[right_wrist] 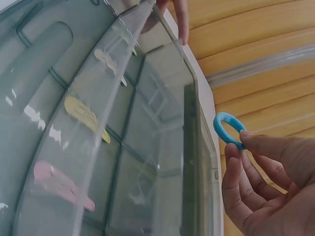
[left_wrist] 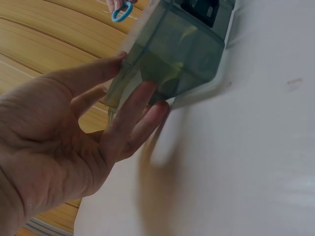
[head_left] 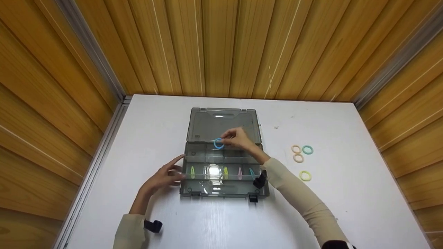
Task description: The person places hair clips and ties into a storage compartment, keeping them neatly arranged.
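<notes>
A white tabletop (head_left: 214, 221) fills the lower part of the head view, enclosed by wood-grain panels (head_left: 221, 48) with grey metal strips at the corners. On it, at centre, a translucent grey compartment box (head_left: 225, 190) lies open, lid (head_left: 225, 126) toward the top of the frame, latches toward the bottom. Above the box, just left of the right hand (head_left: 238, 140), is a blue hair tie (head_left: 215, 144), pinched between that hand's thumb and fingers; in the right wrist view its long axis slopes from upper left to lower right. The left hand (head_left: 161, 178), fingers extended, touches the box's left edge. Inside, snap hair clips (head_left: 240, 173) point mostly up the frame. More hair ties (head_left: 307, 146) lie at right. A small mark at the lid's lower left is too small to read.
</notes>
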Motion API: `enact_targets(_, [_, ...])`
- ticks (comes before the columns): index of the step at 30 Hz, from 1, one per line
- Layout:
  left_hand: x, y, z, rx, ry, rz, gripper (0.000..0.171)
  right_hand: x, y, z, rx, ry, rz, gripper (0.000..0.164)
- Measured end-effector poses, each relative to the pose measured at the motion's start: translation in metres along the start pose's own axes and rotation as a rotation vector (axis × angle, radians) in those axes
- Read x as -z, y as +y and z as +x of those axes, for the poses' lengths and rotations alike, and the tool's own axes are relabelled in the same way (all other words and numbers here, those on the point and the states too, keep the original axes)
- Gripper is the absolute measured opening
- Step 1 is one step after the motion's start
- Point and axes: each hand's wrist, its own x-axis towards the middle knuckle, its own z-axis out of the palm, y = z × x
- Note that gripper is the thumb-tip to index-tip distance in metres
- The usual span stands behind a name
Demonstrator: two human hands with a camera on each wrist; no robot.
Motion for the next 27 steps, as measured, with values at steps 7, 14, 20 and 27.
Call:
enact_targets(7, [0.001,0.001,0.003,0.015,-0.006,-0.017,0.090,-0.020,0.000,0.005,-0.039,-0.046,0.000,0.020])
enact_targets(14, [0.000,0.002,0.001,0.025,-0.004,-0.027,0.090,-0.048,-0.004,0.008,-0.086,-0.073,-0.002,0.019])
enact_targets(20, [0.004,0.001,-0.003,0.024,0.015,-0.034,0.089,-0.075,-0.005,0.015,-0.079,-0.074,-0.029,0.018])
enact_targets(27, [-0.002,-0.001,0.002,0.032,0.000,-0.057,0.089,-0.091,0.002,0.017,-0.016,-0.017,-0.184,0.012])
